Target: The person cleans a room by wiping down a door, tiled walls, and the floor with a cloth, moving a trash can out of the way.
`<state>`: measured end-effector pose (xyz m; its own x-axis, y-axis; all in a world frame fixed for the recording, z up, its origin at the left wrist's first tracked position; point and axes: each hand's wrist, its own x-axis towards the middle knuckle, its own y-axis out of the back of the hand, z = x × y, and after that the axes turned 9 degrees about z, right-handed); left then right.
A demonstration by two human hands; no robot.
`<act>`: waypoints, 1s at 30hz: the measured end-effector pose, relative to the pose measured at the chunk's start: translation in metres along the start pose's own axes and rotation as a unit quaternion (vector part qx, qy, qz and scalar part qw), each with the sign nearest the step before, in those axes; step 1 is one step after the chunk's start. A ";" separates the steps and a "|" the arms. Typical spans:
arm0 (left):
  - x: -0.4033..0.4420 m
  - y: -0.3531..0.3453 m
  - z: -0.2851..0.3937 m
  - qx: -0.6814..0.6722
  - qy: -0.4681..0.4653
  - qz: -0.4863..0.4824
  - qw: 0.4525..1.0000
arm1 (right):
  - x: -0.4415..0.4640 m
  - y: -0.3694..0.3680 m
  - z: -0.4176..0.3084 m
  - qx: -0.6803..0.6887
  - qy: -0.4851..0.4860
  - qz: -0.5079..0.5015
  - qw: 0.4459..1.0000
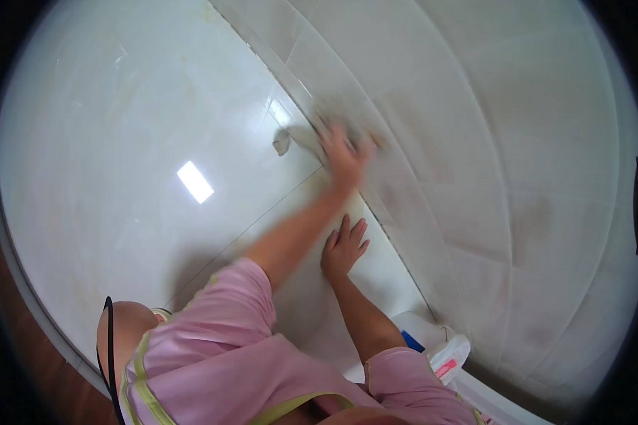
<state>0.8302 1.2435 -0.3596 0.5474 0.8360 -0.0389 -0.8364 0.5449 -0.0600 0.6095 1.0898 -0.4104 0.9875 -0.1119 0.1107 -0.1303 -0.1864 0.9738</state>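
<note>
At the foot of the pale tiled wall (475, 163), my left hand (349, 159) is blurred by motion. Its fingers press a greyish rag against the wall, near the seam where wall and glossy surface meet. A loose end of the rag (281, 142) trails out onto the white glossy surface (120, 142). Lower down, my right hand (344, 249) lies palm down on that same surface, with fingers spread and nothing held.
At the lower right, a white container (500, 404) stands by the wall, with a clear plastic packet with a red label (452, 358) and a blue item (412, 341) beside it. Brown flooring (21, 347) shows beyond the left edge. A black cable (108, 347) hangs at lower left.
</note>
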 end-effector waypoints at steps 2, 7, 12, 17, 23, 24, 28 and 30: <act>-0.100 0.015 0.000 0.058 -0.053 -0.072 0.994 | 0.000 0.020 -0.012 0.168 -0.063 -0.039 0.983; -0.101 0.022 0.018 0.051 -0.065 -0.123 0.989 | -0.002 0.000 0.003 -0.015 0.013 -0.028 0.999; 0.110 -0.009 0.004 -0.020 0.093 0.091 0.991 | 0.005 0.007 -0.007 -0.005 0.012 -0.016 1.000; 0.154 0.008 0.024 -0.124 0.087 0.095 0.984 | 0.002 0.026 -0.020 0.016 0.007 -0.031 0.999; -0.091 0.050 0.139 0.051 -0.253 -0.146 0.955 | -0.004 0.087 -0.064 0.044 0.014 -0.050 0.998; -0.086 0.046 0.141 0.048 -0.258 -0.155 0.952 | -0.005 0.084 -0.062 0.048 0.005 -0.057 0.997; -0.006 0.024 0.178 -0.047 -0.221 -0.084 0.970 | -0.009 0.083 -0.053 0.033 0.012 -0.061 0.998; 0.084 0.015 0.196 -0.039 -0.157 -0.035 0.986 | -0.009 0.080 -0.052 0.046 0.032 -0.042 0.998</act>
<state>0.8584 1.3348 -0.1684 0.5578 0.7822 0.2775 -0.7851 0.6057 -0.1293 0.5947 1.1265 -0.3230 0.9985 -0.0308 0.0457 -0.0525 -0.2815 0.9581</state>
